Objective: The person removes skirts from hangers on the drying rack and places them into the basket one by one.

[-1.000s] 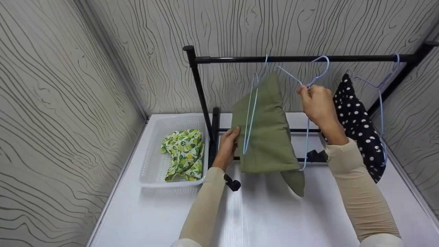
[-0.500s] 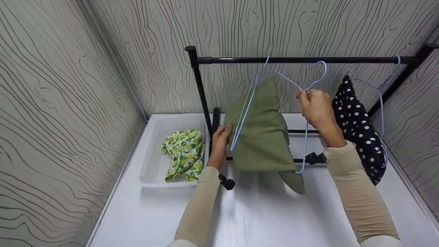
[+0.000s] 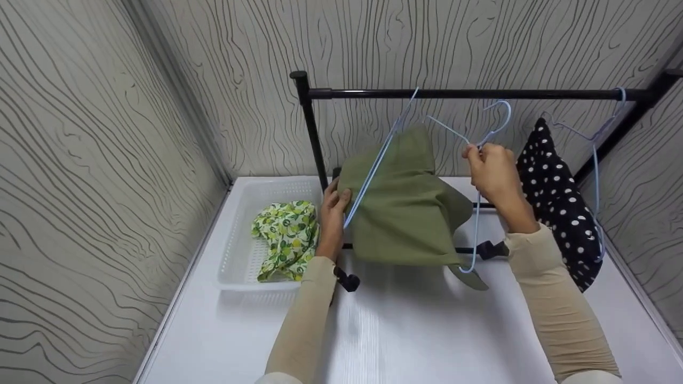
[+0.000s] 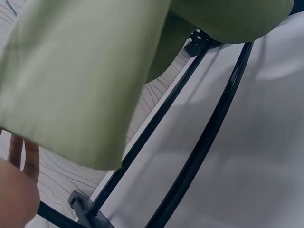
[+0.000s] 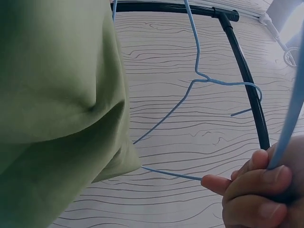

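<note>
An olive green cloth (image 3: 397,213) hangs from a light blue wire hanger (image 3: 476,224). My right hand (image 3: 493,173) grips this hanger near its neck, and the hook stands just below the black rail (image 3: 560,94), apart from it. At the cloth's left edge, my left hand (image 3: 332,218) pinches the fabric, thumb in front. Fingers (image 4: 31,159) show behind the cloth's edge in the left wrist view. A second blue hanger (image 3: 380,157) hangs on the rail and slants across the front of the cloth, its lower end close to my left hand.
A white basket (image 3: 256,287) at the left holds a lemon-print cloth (image 3: 288,240). At the right end of the rail, a black polka-dot cloth (image 3: 560,197) hangs on another hanger. The rack's lower bars (image 4: 199,152) run behind the green cloth. Patterned walls enclose the table.
My left hand has moved left and slightly up, drawing the green cloth's left edge with it. The second hanger has swung left at its bottom. My right hand has lowered its hanger slightly.
</note>
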`<action>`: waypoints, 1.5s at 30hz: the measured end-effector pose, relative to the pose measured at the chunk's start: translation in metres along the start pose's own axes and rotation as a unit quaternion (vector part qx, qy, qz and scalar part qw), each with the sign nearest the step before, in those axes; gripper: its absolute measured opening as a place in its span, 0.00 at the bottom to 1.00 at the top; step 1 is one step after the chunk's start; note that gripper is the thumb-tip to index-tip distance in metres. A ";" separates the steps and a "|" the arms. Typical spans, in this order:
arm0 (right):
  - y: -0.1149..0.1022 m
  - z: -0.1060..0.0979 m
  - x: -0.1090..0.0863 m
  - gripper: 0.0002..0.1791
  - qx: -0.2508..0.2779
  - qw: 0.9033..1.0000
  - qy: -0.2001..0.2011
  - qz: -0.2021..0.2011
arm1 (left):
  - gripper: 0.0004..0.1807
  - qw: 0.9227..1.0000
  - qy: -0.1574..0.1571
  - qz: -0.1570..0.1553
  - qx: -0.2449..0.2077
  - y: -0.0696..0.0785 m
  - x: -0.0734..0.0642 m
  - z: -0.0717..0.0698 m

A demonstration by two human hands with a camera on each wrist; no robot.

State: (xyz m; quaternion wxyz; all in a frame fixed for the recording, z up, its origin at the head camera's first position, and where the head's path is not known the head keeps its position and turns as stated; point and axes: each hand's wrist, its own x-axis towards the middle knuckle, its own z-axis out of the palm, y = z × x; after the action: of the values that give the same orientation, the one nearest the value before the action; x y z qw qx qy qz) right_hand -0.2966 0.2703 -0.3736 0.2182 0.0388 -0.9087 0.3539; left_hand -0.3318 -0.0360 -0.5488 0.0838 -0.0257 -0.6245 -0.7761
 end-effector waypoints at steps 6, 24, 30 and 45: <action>0.003 0.001 -0.002 0.25 0.001 1.000 -0.001 0.000 | 0.16 0.999 0.007 0.040 -0.022 0.005 0.003 -0.003; 0.006 0.001 -0.005 0.24 -0.016 1.000 0.009 -0.005 | 0.12 0.996 0.065 0.036 -0.044 0.016 0.004 -0.015; 0.010 -0.001 -0.006 0.25 -0.007 1.000 -0.006 0.013 | 0.11 0.997 0.018 0.060 -0.051 0.015 0.001 -0.020; 0.010 -0.001 -0.006 0.25 -0.014 1.000 -0.007 0.016 | 0.23 0.994 0.038 0.037 -0.091 0.024 0.009 -0.031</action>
State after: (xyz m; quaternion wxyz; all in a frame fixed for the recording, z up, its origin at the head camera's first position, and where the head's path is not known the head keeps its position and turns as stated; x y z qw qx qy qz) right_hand -0.2933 0.2783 -0.3818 0.2063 0.0237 -0.9158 0.3439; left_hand -0.3349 -0.0721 -0.5307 0.1332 -0.0272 -0.5461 -0.8266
